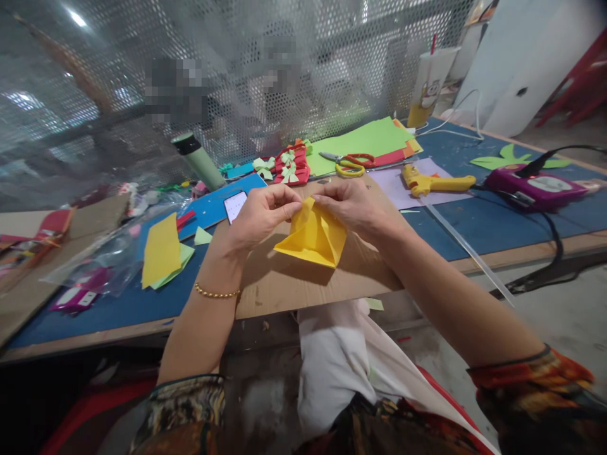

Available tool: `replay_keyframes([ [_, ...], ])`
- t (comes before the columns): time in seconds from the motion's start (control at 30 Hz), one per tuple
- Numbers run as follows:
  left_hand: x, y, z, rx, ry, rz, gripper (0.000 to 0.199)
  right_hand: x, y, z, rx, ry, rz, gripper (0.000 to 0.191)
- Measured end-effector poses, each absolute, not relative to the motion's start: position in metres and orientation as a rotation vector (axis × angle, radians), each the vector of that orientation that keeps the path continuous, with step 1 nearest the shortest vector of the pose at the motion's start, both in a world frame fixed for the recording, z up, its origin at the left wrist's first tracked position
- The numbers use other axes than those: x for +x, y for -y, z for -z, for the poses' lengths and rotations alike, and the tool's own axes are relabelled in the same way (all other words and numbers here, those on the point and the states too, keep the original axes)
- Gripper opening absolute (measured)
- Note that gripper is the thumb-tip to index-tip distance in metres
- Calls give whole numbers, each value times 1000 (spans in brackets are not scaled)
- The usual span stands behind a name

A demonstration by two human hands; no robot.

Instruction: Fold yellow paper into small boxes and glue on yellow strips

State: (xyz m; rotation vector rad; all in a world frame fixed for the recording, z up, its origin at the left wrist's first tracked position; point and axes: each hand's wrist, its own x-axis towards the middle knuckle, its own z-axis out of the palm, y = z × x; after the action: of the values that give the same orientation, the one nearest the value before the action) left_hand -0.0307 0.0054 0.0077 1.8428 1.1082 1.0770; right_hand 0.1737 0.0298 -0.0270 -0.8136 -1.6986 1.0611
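Observation:
A folded yellow paper pouch (313, 237) hangs between my two hands, its wide open end facing me and its narrow top pinched. My left hand (265, 213) grips its upper left edge between thumb and fingers. On the other side my right hand (358, 208) pinches the top right edge, with the fingertips of both hands close together. Beneath the pouch lies a brown cardboard sheet (279, 294) on the blue table (441, 237). Just past my left hand is a phone (235, 206) with a lit screen.
Scissors (349, 165) rest on green paper (365, 144) beside red paper pieces with pale bows (294, 165). To the right are a yellow glue gun (434, 183) and a purple device (533, 188). A flask (199, 163), yellow paper (161, 251) and plastic bags lie left. A drink cup (429, 85) stands behind.

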Motion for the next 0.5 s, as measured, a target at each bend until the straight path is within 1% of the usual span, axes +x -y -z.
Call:
replay_keyframes([
  [0.23,-32,-8,-4,1816,-1114,-1104,26,174,-29,27,-800,1721,-1061,28],
  [0.5,-34,-9,-4,1840,-1126,-1078,22,172,-32,29,-803,1746,-1008,30],
])
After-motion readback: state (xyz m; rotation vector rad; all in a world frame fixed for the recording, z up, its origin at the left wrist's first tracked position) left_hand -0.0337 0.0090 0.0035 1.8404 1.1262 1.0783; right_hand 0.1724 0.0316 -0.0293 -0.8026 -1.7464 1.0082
